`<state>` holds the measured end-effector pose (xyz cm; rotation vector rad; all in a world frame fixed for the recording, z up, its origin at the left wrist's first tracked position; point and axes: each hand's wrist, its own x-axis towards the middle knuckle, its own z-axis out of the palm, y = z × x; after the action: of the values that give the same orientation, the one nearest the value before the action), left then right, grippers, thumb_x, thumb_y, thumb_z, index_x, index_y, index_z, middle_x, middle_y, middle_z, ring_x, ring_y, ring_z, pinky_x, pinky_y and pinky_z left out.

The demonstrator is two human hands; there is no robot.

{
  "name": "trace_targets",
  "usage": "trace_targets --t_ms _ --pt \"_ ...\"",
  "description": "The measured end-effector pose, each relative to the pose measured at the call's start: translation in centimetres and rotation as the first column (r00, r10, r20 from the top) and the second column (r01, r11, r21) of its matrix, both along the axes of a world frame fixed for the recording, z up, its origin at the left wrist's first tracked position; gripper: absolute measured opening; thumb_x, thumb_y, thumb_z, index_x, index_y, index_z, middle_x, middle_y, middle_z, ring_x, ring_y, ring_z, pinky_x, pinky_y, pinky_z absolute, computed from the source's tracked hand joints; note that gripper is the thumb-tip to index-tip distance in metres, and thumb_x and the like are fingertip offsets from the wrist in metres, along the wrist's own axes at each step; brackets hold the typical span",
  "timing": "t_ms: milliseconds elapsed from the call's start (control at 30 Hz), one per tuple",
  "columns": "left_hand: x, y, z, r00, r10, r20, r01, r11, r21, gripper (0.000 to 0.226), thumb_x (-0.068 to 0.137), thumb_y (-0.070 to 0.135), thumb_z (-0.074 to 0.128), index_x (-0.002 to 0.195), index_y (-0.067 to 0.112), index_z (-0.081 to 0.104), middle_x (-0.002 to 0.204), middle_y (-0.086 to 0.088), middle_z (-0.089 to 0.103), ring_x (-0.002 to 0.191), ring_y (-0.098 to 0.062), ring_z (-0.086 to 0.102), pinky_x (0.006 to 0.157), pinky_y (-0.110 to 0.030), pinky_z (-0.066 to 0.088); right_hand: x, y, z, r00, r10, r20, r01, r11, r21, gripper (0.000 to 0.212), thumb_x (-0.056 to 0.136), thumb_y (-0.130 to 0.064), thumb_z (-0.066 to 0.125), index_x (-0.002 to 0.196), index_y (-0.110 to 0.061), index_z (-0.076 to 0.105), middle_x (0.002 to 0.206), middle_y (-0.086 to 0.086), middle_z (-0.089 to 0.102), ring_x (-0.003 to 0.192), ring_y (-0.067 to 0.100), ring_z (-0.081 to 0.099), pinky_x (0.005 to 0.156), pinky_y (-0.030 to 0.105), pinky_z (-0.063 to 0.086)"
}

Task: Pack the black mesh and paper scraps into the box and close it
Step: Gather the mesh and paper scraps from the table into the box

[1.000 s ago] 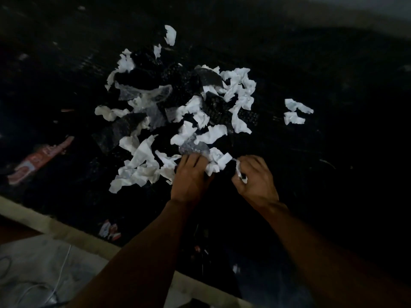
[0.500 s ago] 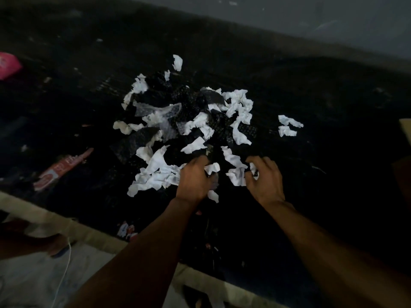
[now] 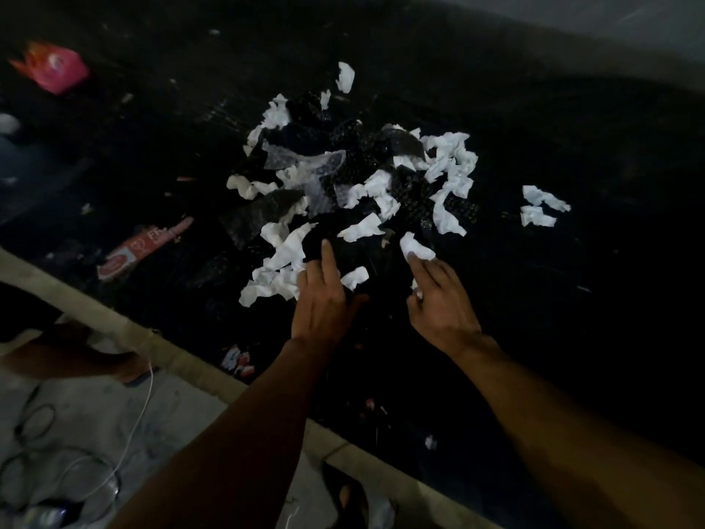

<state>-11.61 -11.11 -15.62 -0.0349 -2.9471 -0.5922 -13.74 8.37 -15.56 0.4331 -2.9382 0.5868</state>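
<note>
A dim view looked down on a dark surface point(image 3: 572, 108) where a loose pile of white paper scraps point(image 3: 450, 173) lay tangled with black mesh point(image 3: 412, 192), just ahead of two bare hands.

A moment before, the left hand point(image 3: 322, 303) had been curled into the near edge of the pile. Now its fingers were straightened out, the forefinger stretched onto the dark mesh, gripping nothing. The right hand point(image 3: 442, 303) had reached forward, its fingertips touching a single scrap point(image 3: 416, 248) at the near edge of the pile. A small white bit showed by its thumb, but I could not tell whether it was pinched there. It looked as though gathering had only begun: the whole pile was on the surface, two stray scraps point(image 3: 540, 206) lay well apart to the right, and no box was in view.

Left of the pile lay a red-and-white wrapper point(image 3: 141, 248) bearing print too blurred to read. Farther back sat a pink bag point(image 3: 55, 68) with a round mark, also unreadable. A white cable point(image 3: 133, 425) trailed across the pale floor below.
</note>
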Motion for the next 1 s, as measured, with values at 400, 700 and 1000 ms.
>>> trace_targets --t_ms 400,700,1000 --pt "0.0 0.0 -2.3 0.973 0.169 -0.159 -0.128 0.962 0.241 0.028 0.077 0.022 0.065 0.094 0.002 0.057 0.108 -0.024 0.046 0.102 -0.032 0.046 0.081 -0.036 0.047 -0.6 -0.4 -3.2 0.972 -0.130 -0.194 0.114 0.989 -0.090 0.023 0.083 -0.030 0.066 0.087 -0.009 0.060 0.116 0.019 0.055 0.102 0.034 0.050 0.092 0.047 0.042" --pt "-0.1 0.2 -2.2 0.982 0.169 -0.081 -0.158 0.979 0.127 0.027 0.075 0.028 0.073 0.095 0.013 0.062 0.093 -0.006 0.061 0.094 -0.030 0.052 0.081 -0.047 0.046 -0.2 -0.4 -2.9 0.986 -0.093 -0.142 0.072 0.987 -0.145 0.027 0.087 -0.020 0.048 0.106 -0.017 0.066 0.107 0.010 0.059 0.096 0.032 0.051 0.084 0.043 0.048" --pt "-1.7 -0.9 1.5 0.991 -0.062 -0.115 0.084 0.977 0.196 0.017 0.073 0.021 0.059 0.069 0.008 0.049 0.078 -0.021 0.058 0.072 -0.039 0.058 0.061 -0.034 0.042 -1.9 0.7 1.3 0.978 -0.113 0.177 0.165 0.933 -0.319 0.023 0.071 -0.006 0.072 0.093 -0.015 0.072 0.091 0.011 0.062 0.082 0.031 0.062 0.078 0.041 0.054"
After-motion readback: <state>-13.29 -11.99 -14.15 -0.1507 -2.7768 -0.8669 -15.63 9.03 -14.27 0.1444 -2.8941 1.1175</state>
